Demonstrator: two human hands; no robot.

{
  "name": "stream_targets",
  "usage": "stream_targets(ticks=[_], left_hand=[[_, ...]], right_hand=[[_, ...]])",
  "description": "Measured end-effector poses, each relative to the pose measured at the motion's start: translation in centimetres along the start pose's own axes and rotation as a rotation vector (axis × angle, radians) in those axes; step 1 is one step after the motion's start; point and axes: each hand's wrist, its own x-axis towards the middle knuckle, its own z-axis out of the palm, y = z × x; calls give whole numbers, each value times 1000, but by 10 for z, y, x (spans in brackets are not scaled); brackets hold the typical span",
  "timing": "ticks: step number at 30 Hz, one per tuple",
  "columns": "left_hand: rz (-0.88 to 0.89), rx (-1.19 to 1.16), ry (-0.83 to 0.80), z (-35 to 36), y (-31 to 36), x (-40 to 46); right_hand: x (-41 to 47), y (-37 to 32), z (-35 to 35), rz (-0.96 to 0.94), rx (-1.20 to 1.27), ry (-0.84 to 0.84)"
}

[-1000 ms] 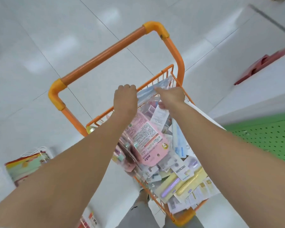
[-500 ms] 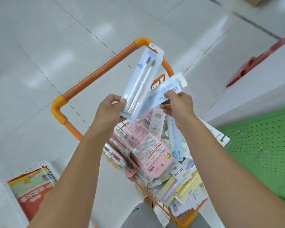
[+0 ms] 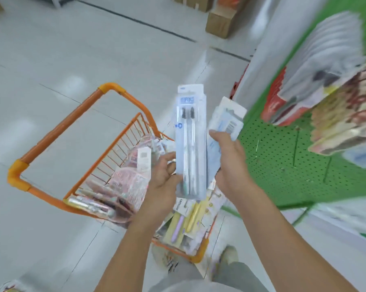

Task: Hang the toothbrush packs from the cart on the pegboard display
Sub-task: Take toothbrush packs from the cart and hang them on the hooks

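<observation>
My left hand (image 3: 164,178) grips the lower end of a long clear toothbrush pack (image 3: 191,131) with two brushes, held upright above the orange cart (image 3: 57,127). My right hand (image 3: 226,159) holds a second, pale blue pack (image 3: 227,119), tilted toward the green pegboard (image 3: 283,157) on the right. Several more toothbrush packs lie heaped in the cart's basket (image 3: 127,186). Bare metal pegs (image 3: 296,144) stick out of the board.
Stacks of hanging packs (image 3: 336,95) fill the pegboard's upper right, blurred. Cardboard boxes (image 3: 220,24) stand on the tiled floor at the back. My shoes (image 3: 228,258) are beside the cart's near end.
Both hands lifted their packs out of the cart and carried them right. My view swung from the cart toward the pegboard, which fills the right side.
</observation>
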Motion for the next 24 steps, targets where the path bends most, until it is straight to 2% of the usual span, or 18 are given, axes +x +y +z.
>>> stream_targets(ticks=[6, 11, 16, 21, 24], left_hand=[[137, 189, 19, 110, -1, -46], [99, 13, -42, 208, -13, -80], [104, 63, -54, 310, -40, -118], [107, 93, -114, 382, -48, -140], [49, 79, -132, 413, -50, -150]], right_hand=[[-43, -14, -93, -105, -88, -44], [-75, -32, -207, -256, -279, -77], [-99, -43, -339, -473, -639, 147], [-118, -66, -439, -427, -660, 144], [-123, -73, -469, -427, -512, 87]])
